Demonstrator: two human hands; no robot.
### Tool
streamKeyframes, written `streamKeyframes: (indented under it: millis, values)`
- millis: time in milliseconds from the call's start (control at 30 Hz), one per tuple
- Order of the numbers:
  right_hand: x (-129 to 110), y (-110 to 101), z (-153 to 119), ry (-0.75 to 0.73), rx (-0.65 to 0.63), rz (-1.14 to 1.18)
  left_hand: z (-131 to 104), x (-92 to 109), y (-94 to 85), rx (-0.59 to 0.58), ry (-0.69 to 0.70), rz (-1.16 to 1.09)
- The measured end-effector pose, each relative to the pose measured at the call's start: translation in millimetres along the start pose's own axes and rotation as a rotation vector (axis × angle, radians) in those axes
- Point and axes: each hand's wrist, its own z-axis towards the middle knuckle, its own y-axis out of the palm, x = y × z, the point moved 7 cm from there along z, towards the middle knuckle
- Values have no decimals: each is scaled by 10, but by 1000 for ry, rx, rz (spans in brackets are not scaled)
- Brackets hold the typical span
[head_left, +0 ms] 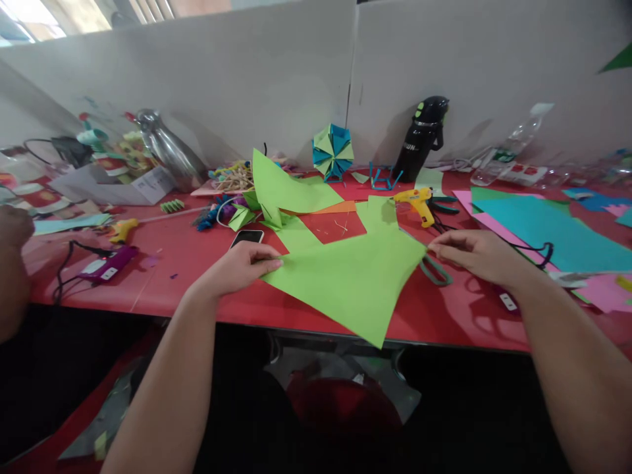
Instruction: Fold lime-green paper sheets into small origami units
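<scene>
A large light green paper sheet (345,280) is stretched between my two hands, above the front edge of the red table (162,276). My left hand (241,264) pinches its left corner, and my right hand (457,249) pinches its upper right corner. One corner of the sheet hangs down past the table edge. Behind it lie more green pieces, among them a curved sheet (296,191) and a smaller piece (380,214). A phone (247,237) is just beyond my left hand. Scissors with a grey handle (435,270) lie partly under the sheet's right side.
A yellow glue gun (415,203), a black bottle (422,141) and a folded paper ball (332,153) stand further back. Coloured sheets (557,230) and a clear bottle (511,148) are right. A purple power strip (107,263) lies left, near another person's arm (12,276).
</scene>
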Motion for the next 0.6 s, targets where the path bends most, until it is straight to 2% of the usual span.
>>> streamKeyframes:
  millis: [167, 267, 367, 400, 500, 600]
  values:
    - [-135, 229, -18, 87, 36, 569, 79, -57, 23, 101, 22, -230]
    - [-247, 504, -74, 165, -26, 734, 162, -79, 122, 158, 8, -346]
    - [-368, 740, -140, 173, -101, 877, 210, -17, 267, 200, 24, -541]
    - [-377, 785, -159, 194, -77, 932, 214, 4, 338, 204, 12, -617]
    - [-427, 946, -205, 232, -92, 1046, 200, 124, 651, 99, -13, -770]
    - [-494, 1059, -213, 196, -120, 1093, 146, 255, 984, -58, -32, -833]
